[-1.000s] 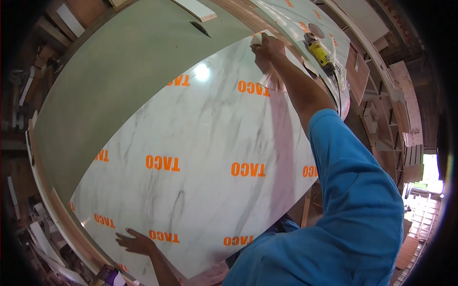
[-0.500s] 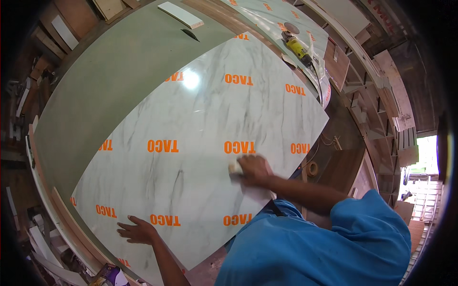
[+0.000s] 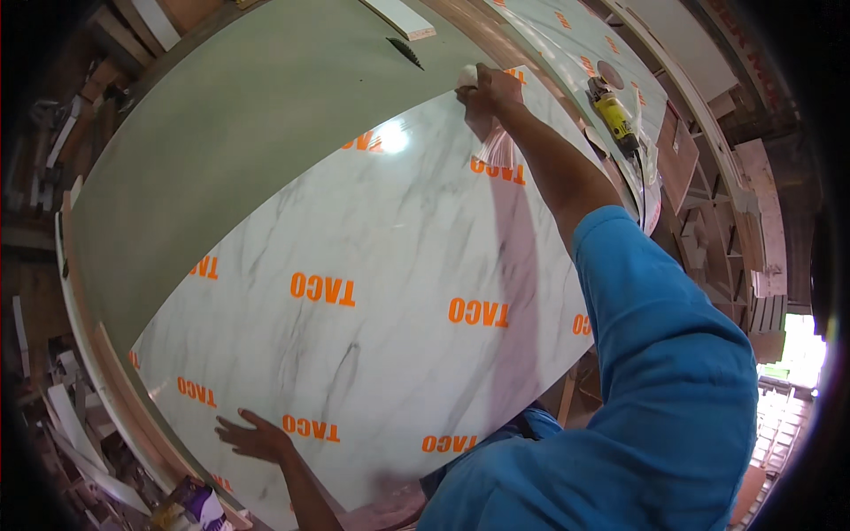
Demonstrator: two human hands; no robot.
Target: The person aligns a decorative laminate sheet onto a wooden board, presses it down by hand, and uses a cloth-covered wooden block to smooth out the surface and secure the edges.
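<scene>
A glossy white sheet with grey marble veining and orange lettering (image 3: 398, 239) lies across the table. My right hand (image 3: 498, 87) is stretched out to the sheet's far corner, fingers closed around a small whitish rounded block or wad (image 3: 468, 77). Its exact kind is hard to make out. The block is at the sheet's far edge, and my arm is mirrored in the shiny surface below. At the near left, my left hand (image 3: 255, 435) rests on the sheet with its fingers spread, holding nothing.
Under the sheet extends a grey-green board (image 3: 221, 142). Beyond it lie a dark toothed piece (image 3: 405, 53) and a white strip (image 3: 398, 18). A yellow angle grinder (image 3: 613, 117) sits at the far right. A purple and white package (image 3: 197, 506) stands at the near left; wood scraps fill the left side.
My right hand has swept from the near right part of the sheet to its far corner, still gripping the whitish block. My left hand stays put. The view has shifted slightly.
</scene>
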